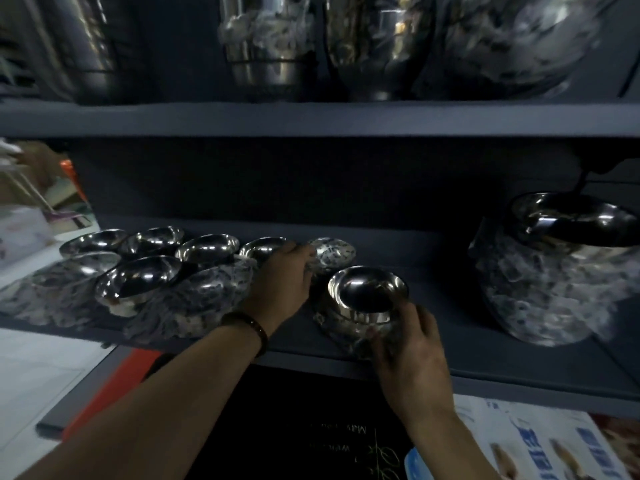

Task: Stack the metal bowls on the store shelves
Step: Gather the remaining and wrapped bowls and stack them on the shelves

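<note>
- Steel small bowls (142, 277) sit rim-up in two loose rows on the left of the grey middle shelf (450, 282). Several are in crinkled clear wrap, likely to keep the shine until sale.
- Near the shelf's front edge stands the bowl stack (367, 292), its open mouth up and its lower part in plastic.
- The right hand (408, 344) has thumb and fingers curled round the stack's wrapped base from the front. Holding it low probably steadies it upright while it is set down or added to.
- The left hand (282, 275) reaches over the rows to a wrapped bowl (332, 252) just behind the stack. Its back faces the camera and the fingertips are hidden, so I cannot tell whether it grips or only touches.
- That bowl looks like the next one for the stack, being nearest.
- At the right, well apart, a large wrapped stack (554, 271) stands finished, and big pots (270, 46) fill the upper shelf (311, 119).
</note>
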